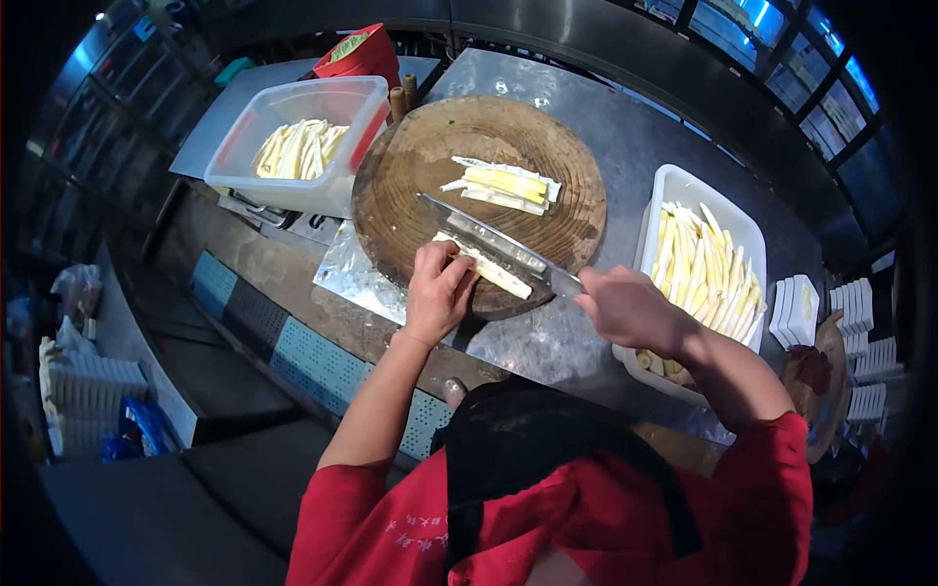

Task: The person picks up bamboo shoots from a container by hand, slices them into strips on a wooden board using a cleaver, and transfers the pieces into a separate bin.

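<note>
My right hand is wrapped round the handle of a kitchen knife, its blade pointing away to the left across a round wooden chopping block. Close to the blade, my left hand presses with curled fingers on a pale bamboo shoot near the block's front edge. Part of that shoot is hidden under the fingers. Behind the knife, a small pile of pale yellow shoot pieces lies on the block.
Left of the block stands a clear plastic tub holding long shoots. A white tub full of shoots is at the right, by my right forearm. Beyond the left tub is a red container. White stacked trays sit far right.
</note>
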Demonstrator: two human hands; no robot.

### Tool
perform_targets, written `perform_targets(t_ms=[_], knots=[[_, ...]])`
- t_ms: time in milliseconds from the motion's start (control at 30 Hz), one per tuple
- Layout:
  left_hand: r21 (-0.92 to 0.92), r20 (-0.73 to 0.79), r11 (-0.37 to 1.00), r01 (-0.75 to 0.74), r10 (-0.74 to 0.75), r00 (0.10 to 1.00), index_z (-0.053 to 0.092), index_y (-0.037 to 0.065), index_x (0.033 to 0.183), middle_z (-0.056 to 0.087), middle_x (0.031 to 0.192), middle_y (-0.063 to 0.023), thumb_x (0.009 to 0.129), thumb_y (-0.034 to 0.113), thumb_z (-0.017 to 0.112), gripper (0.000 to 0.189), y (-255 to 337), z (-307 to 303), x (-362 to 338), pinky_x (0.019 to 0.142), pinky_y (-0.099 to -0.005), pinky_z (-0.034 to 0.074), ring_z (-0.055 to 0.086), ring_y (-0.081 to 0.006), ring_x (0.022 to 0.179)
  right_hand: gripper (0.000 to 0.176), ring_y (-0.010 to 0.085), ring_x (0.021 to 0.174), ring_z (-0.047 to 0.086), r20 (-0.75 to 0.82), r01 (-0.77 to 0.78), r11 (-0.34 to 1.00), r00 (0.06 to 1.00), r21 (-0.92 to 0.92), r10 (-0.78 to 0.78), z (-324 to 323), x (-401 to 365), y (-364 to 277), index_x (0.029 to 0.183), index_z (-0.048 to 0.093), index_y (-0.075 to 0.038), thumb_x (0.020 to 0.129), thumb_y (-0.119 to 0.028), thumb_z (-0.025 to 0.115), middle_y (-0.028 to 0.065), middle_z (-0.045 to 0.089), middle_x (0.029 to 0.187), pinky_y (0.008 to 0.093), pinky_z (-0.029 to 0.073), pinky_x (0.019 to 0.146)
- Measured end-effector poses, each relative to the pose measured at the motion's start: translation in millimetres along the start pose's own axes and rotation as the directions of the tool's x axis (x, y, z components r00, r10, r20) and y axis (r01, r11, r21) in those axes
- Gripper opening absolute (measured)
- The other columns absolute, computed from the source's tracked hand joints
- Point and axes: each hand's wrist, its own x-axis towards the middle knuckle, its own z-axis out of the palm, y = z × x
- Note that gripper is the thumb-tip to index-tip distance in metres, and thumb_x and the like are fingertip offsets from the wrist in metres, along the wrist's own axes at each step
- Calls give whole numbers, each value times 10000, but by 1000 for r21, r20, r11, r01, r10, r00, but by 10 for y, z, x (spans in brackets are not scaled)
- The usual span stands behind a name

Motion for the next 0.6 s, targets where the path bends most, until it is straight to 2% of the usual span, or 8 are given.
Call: perform_targets(t_ms=[33, 100, 233, 300, 433, 500, 533, 600], knots=[[-2, 3, 1000, -25, 25, 1000, 616, 41, 953, 549, 976, -125, 698, 23, 740, 285, -17, 9, 6, 781, -403, 472, 533, -334, 921, 152, 441, 786, 634, -2, 3, 1000, 1000, -3, -3, -67, -27, -23, 877, 556, 43, 872, -105, 524, 256, 629, 748, 520, 480, 702], [-3, 7, 999, -47, 47, 999, 616, 43, 953, 552, 981, -124, 700, 22, 738, 282, -33, 20, 8, 781, -405, 476, 536, -336, 926, 210, 441, 806, 626, 98, -16, 1000, 995, 23, 13, -171, -83, -68, 890, 551, 40, 908, -167, 525, 269, 623, 777, 521, 471, 713], [-6, -5, 998, -56, 56, 998, 615, 44, 944, 566, 965, -119, 703, 18, 730, 269, -37, 31, 22, 775, -410, 485, 546, -336, 923, 169, 443, 818, 619, 120, -2, 1000, 993, 27, -2, -32, 3, -76, 887, 554, 33, 876, -135, 540, 279, 616, 793, 521, 468, 723], [-3, 17, 999, -45, 45, 999, 614, 40, 931, 574, 943, -117, 701, 14, 732, 259, -27, 18, 11, 765, -407, 486, 547, -331, 905, 215, 456, 775, 610, -49, 143, 980, 989, 135, -138, 140, 145, -45, 896, 540, 55, 901, -158, 572, 287, 605, 786, 510, 472, 676], [-33, 51, 999, -28, 30, 998, 623, 33, 901, 575, 941, -119, 697, 20, 748, 240, 11, -69, -50, 764, -398, 482, 548, -327, 890, 120, 444, 800, 617, -122, 180, 974, 979, 139, -164, 207, 164, 24, 869, 569, 12, 815, -92, 546, 258, 621, 785, 516, 471, 720], [-27, 45, 999, -36, 37, 998, 625, 32, 893, 576, 935, -119, 699, 24, 750, 231, -2, -54, -68, 767, -398, 481, 549, -327, 894, 228, 459, 783, 610, -145, 210, 976, 969, 47, -202, 123, 87, 13, 896, 543, 59, 899, -166, 578, 292, 603, 779, 505, 475, 681], [-19, 37, 999, -29, 29, 999, 627, 30, 886, 577, 928, -118, 701, 28, 752, 223, -2, -56, -83, 770, -399, 481, 551, -328, 898, 228, 459, 783, 610, -141, 215, 976, 968, 43, -207, 53, 40, -17, 896, 543, 59, 899, -166, 578, 292, 603, 779, 505, 475, 681], [-28, 27, 999, -19, 20, 999, 629, 31, 878, 579, 921, -117, 701, 29, 753, 216, -2, -42, -100, 767, -398, 482, 553, -325, 898, 231, 459, 777, 615, 39, 92, 993, 995, 74, -95, -84, -63, -122, 909, 546, 66, 908, -164, 571, 289, 606, 776, 501, 479, 678]])
